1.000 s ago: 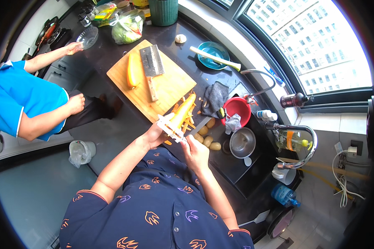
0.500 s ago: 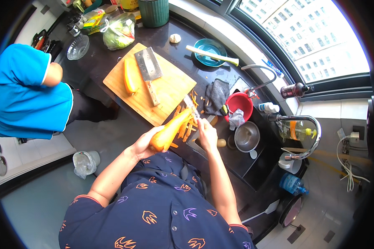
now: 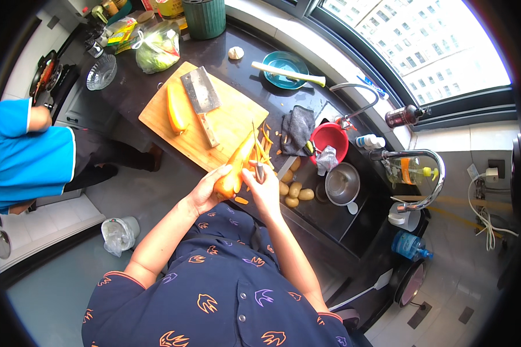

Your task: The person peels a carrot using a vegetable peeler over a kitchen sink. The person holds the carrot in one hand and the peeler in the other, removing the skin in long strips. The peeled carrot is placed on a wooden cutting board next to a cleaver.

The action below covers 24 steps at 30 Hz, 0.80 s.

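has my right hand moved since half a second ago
Yes, leftward: the right hand partly covered the potatoes then; now it is to their left, leaving them in view.

Navy short-sleeved shirt (image 3: 220,286) is worn, scattered with flame-like orange and purple outlines (image 3: 207,303). Sleeve hems are edged with orange-red trim (image 3: 125,276). On front placket, two round buttons (image 3: 242,295) are seen.

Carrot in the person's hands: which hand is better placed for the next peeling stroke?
Probably the right hand: its fingers wrap the peeler close beside the carrot. The left hand is occupied, holding the carrot's thick end.
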Motion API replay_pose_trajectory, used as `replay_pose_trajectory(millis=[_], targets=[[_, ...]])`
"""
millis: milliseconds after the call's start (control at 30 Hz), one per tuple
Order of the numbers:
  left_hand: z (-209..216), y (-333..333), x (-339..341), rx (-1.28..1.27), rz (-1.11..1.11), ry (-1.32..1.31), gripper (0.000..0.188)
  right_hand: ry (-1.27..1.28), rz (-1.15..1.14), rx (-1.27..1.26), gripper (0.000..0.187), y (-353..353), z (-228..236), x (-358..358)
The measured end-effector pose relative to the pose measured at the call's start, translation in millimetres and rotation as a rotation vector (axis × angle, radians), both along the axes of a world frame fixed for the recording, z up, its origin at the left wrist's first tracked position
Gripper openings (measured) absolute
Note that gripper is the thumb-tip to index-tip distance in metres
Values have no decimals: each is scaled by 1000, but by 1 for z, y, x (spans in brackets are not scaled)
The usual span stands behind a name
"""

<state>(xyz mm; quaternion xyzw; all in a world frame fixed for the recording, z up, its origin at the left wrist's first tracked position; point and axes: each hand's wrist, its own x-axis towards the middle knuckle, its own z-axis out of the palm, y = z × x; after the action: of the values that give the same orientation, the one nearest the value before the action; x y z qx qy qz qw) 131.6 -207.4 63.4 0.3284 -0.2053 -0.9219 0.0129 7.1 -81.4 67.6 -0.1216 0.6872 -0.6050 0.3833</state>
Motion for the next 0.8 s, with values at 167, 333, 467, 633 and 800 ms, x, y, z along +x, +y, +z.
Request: replay_pose_trajectory(millis=[167,333,467,633,800], targets=[[1,-4,2,-171,-41,9,46,-138,-74,67,33,-2,-6,-13],[-2,-20,8,-32,-4,151,47,406,9,358,31,5,-37,-29],[-20,-21,10,97,57,170,46,514,-106,241,30,6,-29,-23],[-9,-16,0,-59,12,-26,52,702,342,218,24,20,20,6],[-28,-22,-4,-47,-96,56,51,832,337,232,30,24,23,25]])
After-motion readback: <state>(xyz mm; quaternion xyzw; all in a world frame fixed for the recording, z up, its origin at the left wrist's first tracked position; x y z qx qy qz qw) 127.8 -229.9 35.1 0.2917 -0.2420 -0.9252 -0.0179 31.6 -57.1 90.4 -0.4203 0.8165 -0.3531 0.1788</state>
